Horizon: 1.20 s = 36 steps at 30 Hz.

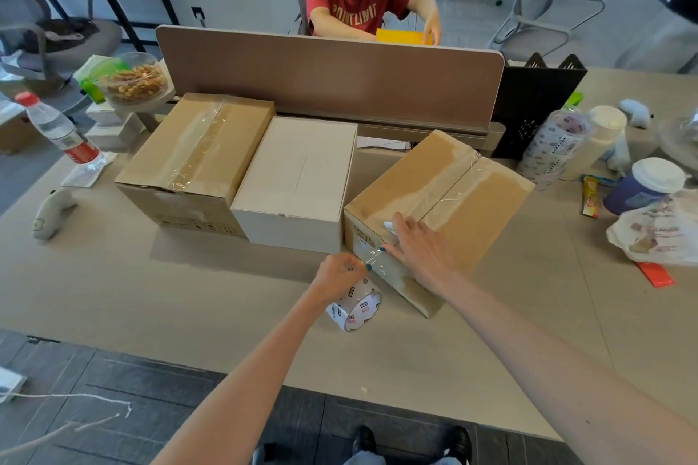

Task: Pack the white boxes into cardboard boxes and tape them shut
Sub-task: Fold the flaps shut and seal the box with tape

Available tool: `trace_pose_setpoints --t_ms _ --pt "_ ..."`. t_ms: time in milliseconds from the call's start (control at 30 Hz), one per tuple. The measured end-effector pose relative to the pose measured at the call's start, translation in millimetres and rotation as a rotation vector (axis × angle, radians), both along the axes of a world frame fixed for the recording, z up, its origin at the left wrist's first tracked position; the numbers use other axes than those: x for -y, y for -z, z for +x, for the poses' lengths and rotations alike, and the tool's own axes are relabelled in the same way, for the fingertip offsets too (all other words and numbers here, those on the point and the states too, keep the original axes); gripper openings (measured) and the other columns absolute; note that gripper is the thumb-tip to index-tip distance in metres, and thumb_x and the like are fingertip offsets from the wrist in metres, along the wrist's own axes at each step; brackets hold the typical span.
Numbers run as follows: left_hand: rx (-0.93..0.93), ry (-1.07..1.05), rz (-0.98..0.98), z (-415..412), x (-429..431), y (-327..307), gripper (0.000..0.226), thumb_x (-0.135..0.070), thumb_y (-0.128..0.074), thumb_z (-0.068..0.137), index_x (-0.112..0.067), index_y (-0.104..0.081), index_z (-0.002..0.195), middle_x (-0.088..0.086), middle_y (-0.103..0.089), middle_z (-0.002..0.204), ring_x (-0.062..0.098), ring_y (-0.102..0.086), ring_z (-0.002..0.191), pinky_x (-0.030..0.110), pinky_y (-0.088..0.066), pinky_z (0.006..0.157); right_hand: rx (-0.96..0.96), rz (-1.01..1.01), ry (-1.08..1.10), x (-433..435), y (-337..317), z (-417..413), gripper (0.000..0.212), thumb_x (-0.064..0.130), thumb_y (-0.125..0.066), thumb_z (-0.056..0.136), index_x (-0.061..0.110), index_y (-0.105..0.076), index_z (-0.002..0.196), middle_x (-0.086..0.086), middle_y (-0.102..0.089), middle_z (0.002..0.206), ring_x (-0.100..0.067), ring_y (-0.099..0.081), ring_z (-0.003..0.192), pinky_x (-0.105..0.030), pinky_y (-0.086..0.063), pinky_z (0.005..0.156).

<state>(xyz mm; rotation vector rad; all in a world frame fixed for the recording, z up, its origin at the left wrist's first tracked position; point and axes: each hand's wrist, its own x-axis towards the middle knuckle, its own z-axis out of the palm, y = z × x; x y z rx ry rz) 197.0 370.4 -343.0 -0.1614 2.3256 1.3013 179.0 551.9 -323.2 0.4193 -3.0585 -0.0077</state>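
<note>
Your left hand (337, 273) curls its fingers round the tape roll (355, 310), just beside the near corner of the right cardboard box (453, 192). Your right hand (419, 249) presses flat, fingers straight, on that taped corner. 1 white box (298, 177) sits between this box and the left cardboard box (196, 147).

Bare-armed on both sides. Dark teal polish on the nails of left hand (336, 272) and right hand (419, 249). Lower down, black shoes (364, 440) and blue denim trouser legs (362, 460).
</note>
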Motion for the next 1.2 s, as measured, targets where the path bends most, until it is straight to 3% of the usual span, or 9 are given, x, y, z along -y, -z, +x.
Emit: trace_pose_setpoints --t_ms 233,367,533,667,867,933,1033,1100,1200 --pt "0.081 -0.146 0.034 26 37 17 0.015 -0.019 -0.063 0.092 -0.012 -0.064 0.078 0.002 -0.063 0.071 0.015 -0.053 0.056 0.021 -0.043 0.05 -0.026 -0.008 -0.006 1 1 2 0.044 0.043 -0.044 0.098 0.008 -0.041 0.125 -0.008 -0.058 0.104 -0.026 -0.059 0.084 -0.031 -0.037 0.051" --pt "0.049 -0.211 0.01 36 65 20 0.013 -0.024 -0.064 0.092 -0.016 -0.063 0.082 0.004 -0.067 0.078 0.02 -0.061 0.069 0.026 -0.048 0.06 -0.026 -0.011 -0.004 4 -1 2 0.044 0.039 -0.046 0.098 0.005 -0.044 0.125 -0.012 -0.058 0.106 -0.031 -0.061 0.087 -0.033 -0.036 0.052" --pt "-0.008 -0.185 0.007 29 58 13 0.02 -0.028 -0.065 0.091 -0.009 -0.067 0.097 0.005 -0.067 0.087 0.023 -0.064 0.082 0.039 -0.053 0.078 -0.09 0.113 -0.057 1 2 7 0.055 0.048 -0.068 0.081 0.01 -0.037 0.107 -0.009 -0.061 0.083 -0.025 -0.059 0.062 -0.027 -0.027 0.038" --pt "-0.008 -0.202 0.016 30 51 9 0.024 -0.031 -0.065 0.091 -0.008 -0.065 0.1 0.001 -0.064 0.082 0.018 -0.059 0.074 0.032 -0.048 0.069 -0.097 0.207 -0.121 -2 1 11 0.075 0.049 -0.086 0.059 0.008 -0.04 0.102 -0.009 -0.054 0.082 -0.021 -0.051 0.059 -0.027 -0.029 0.038" --pt "-0.038 -0.241 0.076 24 41 -8 0.024 -0.033 -0.064 0.091 -0.011 -0.064 0.102 0.002 -0.068 0.085 0.016 -0.057 0.07 0.028 -0.046 0.065 -0.017 0.258 -0.1 -1 2 17 0.078 0.048 -0.086 0.061 0.008 -0.039 0.108 -0.008 -0.051 0.093 -0.021 -0.049 0.07 -0.028 -0.039 0.048" --pt "-0.053 -0.231 0.105 22 38 -14 0.025 -0.034 -0.063 0.091 -0.012 -0.063 0.102 0.006 -0.07 0.094 0.018 -0.06 0.076 0.031 -0.048 0.068 0.017 0.062 -0.07 -1 -6 15 0.059 0.044 -0.071 0.083 0.01 -0.033 0.113 -0.003 -0.046 0.099 -0.022 -0.049 0.079 -0.032 -0.043 0.056" --pt "-0.065 -0.214 0.135 20 33 -26 0.024 -0.032 -0.055 0.096 -0.011 -0.06 0.105 0.006 -0.067 0.097 0.018 -0.059 0.078 0.028 -0.045 0.066 0.196 -0.497 0.168 0 -19 13 0.015 0.026 -0.032 0.102 0.012 -0.036 0.1 -0.002 -0.044 0.081 -0.018 -0.041 0.065 -0.033 -0.033 0.055" --pt "-0.045 -0.21 0.185 20 29 -37 0.026 -0.03 -0.05 0.097 -0.007 -0.059 0.106 0.005 -0.063 0.088 0.017 -0.056 0.071 0.026 -0.042 0.063 0.238 -0.704 0.278 4 -20 12 0.016 0.018 -0.029 0.102 0.012 -0.038 0.089 -0.007 -0.048 0.082 -0.018 -0.042 0.065 -0.033 -0.033 0.057" --pt "-0.036 -0.206 0.275 20 26 -50 0.026 -0.026 -0.049 0.097 -0.002 -0.057 0.102 0.004 -0.057 0.076 0.017 -0.052 0.066 0.026 -0.039 0.06 0.376 -0.819 0.311 11 -18 17 0.025 0.011 -0.038 0.1 0.015 -0.041 0.076 -0.003 -0.044 0.089 -0.025 -0.054 0.077 -0.03 -0.037 0.063"
